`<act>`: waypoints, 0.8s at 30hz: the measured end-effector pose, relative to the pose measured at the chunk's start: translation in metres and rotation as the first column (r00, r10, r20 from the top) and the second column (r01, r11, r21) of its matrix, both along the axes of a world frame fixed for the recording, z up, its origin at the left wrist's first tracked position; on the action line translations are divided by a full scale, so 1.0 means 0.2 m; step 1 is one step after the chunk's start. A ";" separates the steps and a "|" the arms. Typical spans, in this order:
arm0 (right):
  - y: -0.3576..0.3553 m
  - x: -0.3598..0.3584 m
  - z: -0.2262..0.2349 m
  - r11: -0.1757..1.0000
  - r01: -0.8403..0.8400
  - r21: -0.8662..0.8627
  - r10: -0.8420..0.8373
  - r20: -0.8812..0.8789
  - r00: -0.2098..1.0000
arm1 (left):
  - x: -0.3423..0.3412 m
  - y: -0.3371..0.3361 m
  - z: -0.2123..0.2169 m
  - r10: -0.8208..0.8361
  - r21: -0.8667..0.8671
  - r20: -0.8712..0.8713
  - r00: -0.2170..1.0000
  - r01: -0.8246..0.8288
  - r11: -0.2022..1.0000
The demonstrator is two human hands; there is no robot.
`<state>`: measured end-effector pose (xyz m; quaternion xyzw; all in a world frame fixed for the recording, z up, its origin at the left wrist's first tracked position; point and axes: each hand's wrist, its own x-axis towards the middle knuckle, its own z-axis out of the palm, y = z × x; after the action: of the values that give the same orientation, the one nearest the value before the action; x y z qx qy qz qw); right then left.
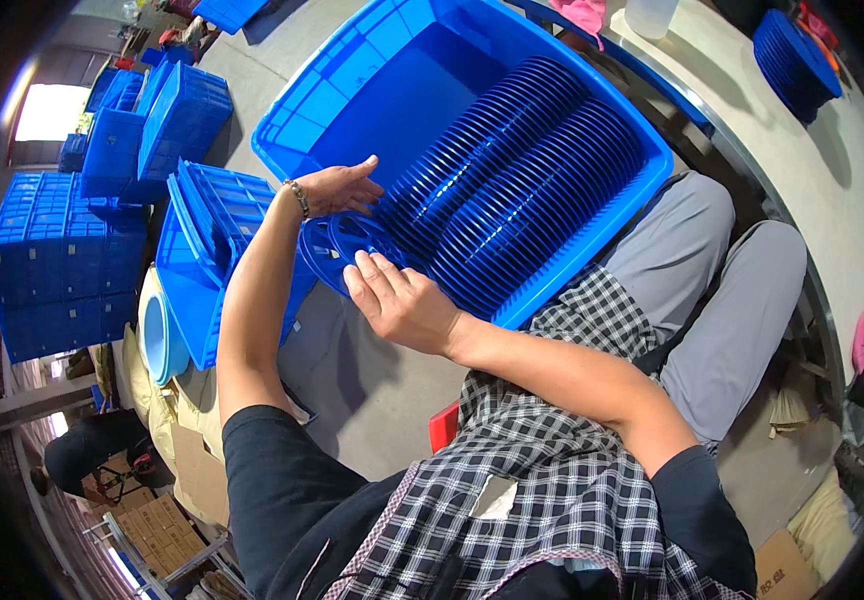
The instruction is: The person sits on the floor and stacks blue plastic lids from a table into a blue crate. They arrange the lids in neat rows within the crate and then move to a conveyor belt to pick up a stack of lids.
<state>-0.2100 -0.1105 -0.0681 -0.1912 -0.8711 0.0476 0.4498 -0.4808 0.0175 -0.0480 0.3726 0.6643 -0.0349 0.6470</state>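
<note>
At the left, closed blue plastic crates (67,265) stand stacked one on another, and just beside them a light-blue round basin (159,338) is tilted on its side. The left hand (340,188), with a bracelet (299,199) at its wrist, has the fingers spread wide; whether they touch anything, I cannot tell. Just below is a blue spoked disc (324,252), tilted over the near left edge of the big blue tub (317,105). The right hand (404,308) holds this disc at its lower side, with fingers straight and close together, while the thumb is hidden. Inside the tub, two rows of blue discs (537,190) stand on edge, side by side, along the near edge and toward the right corner. Further right, on the pale table (787,135), a stack of blue discs (795,65) stands near the far edge
</note>
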 end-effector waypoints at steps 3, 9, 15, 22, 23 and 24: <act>0.01 -0.03 -0.01 1.000 0.012 0.023 -0.013 0.040 0.999 | 0.02 0.01 0.00 0.007 -0.007 0.015 1.000 -0.007 1.000; -0.08 0.05 0.03 0.941 0.055 -0.335 0.015 0.203 0.979 | 0.03 -0.01 0.03 -0.018 0.003 -0.067 0.998 0.018 1.000; -0.19 0.60 0.02 0.750 -0.430 -0.503 0.597 0.234 0.767 | 0.06 -0.01 0.01 -0.002 0.063 -0.125 0.992 0.010 0.998; -0.13 0.82 -0.04 0.547 -0.201 -0.813 0.665 0.276 0.694 | 0.10 -0.05 -0.16 0.021 0.211 -0.529 0.848 0.108 0.972; -0.14 0.82 -0.06 0.555 -0.232 -0.799 0.659 0.251 0.709 | 0.11 -0.04 -0.19 0.004 0.168 -0.541 0.841 0.103 0.980; -0.13 0.82 -0.08 0.568 -0.260 -0.781 0.648 0.230 0.726 | 0.10 -0.01 -0.22 -0.014 0.132 -0.551 0.834 0.103 0.986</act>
<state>-0.0465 -0.1370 -0.0841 -0.1120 -0.8865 0.4429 0.0735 -0.4615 0.0148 -0.0916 0.4167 0.8106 -0.1078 0.3972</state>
